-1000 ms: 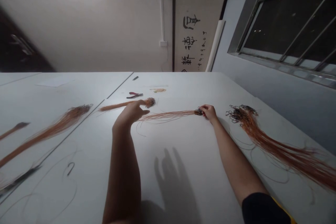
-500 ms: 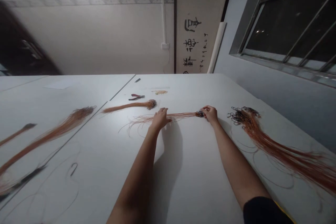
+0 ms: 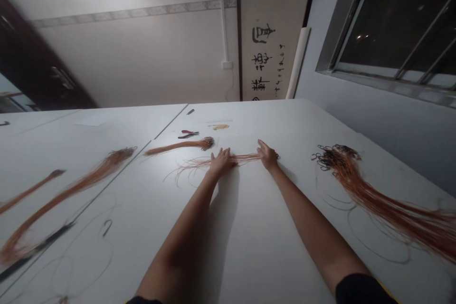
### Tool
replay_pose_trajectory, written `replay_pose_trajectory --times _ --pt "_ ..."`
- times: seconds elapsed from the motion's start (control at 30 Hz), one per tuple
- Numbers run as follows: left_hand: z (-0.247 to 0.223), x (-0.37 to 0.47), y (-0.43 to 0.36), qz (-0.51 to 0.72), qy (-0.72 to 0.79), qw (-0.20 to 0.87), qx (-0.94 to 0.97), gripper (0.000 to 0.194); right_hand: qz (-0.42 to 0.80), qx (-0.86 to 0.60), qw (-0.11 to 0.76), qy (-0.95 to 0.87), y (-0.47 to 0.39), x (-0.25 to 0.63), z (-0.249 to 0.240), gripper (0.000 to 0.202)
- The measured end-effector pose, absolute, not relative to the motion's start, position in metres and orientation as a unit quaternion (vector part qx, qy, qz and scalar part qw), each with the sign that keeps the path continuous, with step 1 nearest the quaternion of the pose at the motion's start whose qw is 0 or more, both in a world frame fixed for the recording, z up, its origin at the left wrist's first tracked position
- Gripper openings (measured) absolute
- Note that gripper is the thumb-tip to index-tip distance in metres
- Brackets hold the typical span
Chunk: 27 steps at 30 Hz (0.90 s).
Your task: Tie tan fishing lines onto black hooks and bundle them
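A thin bundle of fishing hooks on orange-brown lines (image 3: 245, 157) lies across the white table in front of me. My left hand (image 3: 221, 162) rests over the middle of its lines, fingers spread. Close to the hook end is my right hand (image 3: 267, 156), fingers stretched out and the palm over the lines. It covers most of the dark hooks; only a few show beyond it. Loose line ends (image 3: 188, 166) fan out to the left of my left hand. Whether either palm presses on the lines is hidden.
A large bundle of hooks and lines (image 3: 359, 175) lies at right, a smaller one (image 3: 178, 146) behind my left hand. Further bundles (image 3: 71, 190) lie at left, near a single hook (image 3: 107, 227). Pliers (image 3: 188, 134) and a small dark tool (image 3: 190, 111) are farther back.
My right hand has let go of the hook end and moved left over the lines, its fingers now extended. My left hand has flattened onto the strands. The camera view has shifted slightly.
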<state>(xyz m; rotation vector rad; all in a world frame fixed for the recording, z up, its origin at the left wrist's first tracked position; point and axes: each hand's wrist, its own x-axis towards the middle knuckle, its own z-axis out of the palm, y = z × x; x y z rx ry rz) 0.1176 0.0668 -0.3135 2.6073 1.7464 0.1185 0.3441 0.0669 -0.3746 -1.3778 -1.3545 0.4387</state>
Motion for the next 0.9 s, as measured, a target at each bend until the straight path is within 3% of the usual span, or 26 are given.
replay_pose_trajectory --times 0.47,0.9 --pt "-0.295 0.097 0.039 -0.029 0.588 -0.072 0.805 0.045 0.188 -0.629 0.434 -0.617 0.058 0.339 -0.364 0.034" --pt "-0.253 0.047 0.048 -0.160 0.633 -0.003 0.758 0.045 0.163 -0.630 0.404 -0.643 0.060 0.335 -0.352 0.033"
